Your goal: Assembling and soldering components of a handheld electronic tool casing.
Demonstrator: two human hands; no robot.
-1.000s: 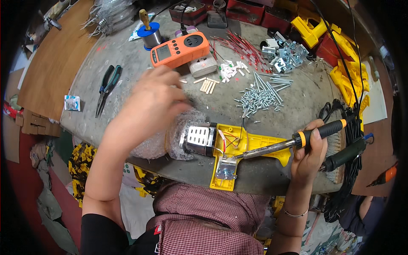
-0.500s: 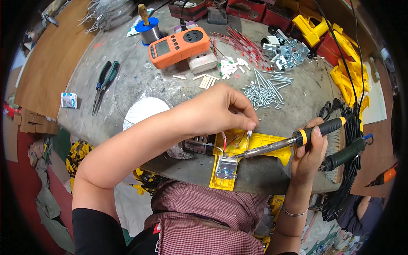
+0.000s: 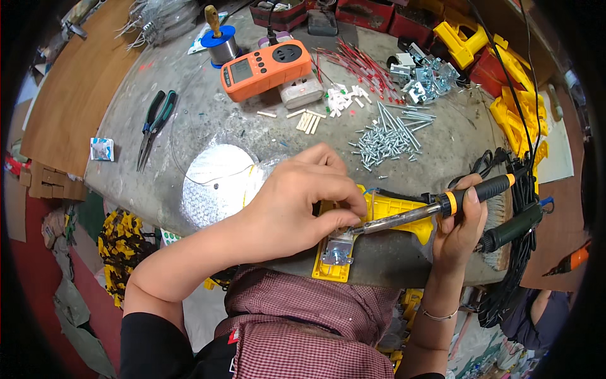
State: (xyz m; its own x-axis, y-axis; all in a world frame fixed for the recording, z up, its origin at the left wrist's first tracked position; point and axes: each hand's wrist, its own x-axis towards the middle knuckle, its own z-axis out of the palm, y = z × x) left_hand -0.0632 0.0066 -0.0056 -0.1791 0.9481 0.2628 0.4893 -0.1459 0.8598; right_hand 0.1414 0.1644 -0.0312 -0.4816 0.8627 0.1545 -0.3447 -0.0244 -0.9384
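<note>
My right hand (image 3: 461, 221) grips the black handle of a soldering iron (image 3: 404, 218), its metal shaft pointing left. The iron's tip meets the top edge of a small metal switch-like part (image 3: 336, 251), seated in a yellow plastic housing (image 3: 404, 211). My left hand (image 3: 309, 202) is closed in a pinch right by that tip, on what appears to be a thin wire; the fingers hide most of it. A dark lead (image 3: 394, 194) lies along the housing's upper side. Behind my left wrist lies a round white pad (image 3: 214, 183).
Loose screws (image 3: 385, 142), white sleeves (image 3: 344, 98), red-tipped leads (image 3: 372, 72) and metal brackets (image 3: 429, 79) lie farther back. An orange meter (image 3: 265, 69), solder spool (image 3: 221, 47) and pliers (image 3: 151, 126) stand leftward. A green screwdriver-like tool (image 3: 514, 230) and black cables (image 3: 521, 265) lie right.
My left hand has come down and toward me, from above the housing to the iron's tip, uncovering some screws. My right hand and the soldering iron have hardly moved.
</note>
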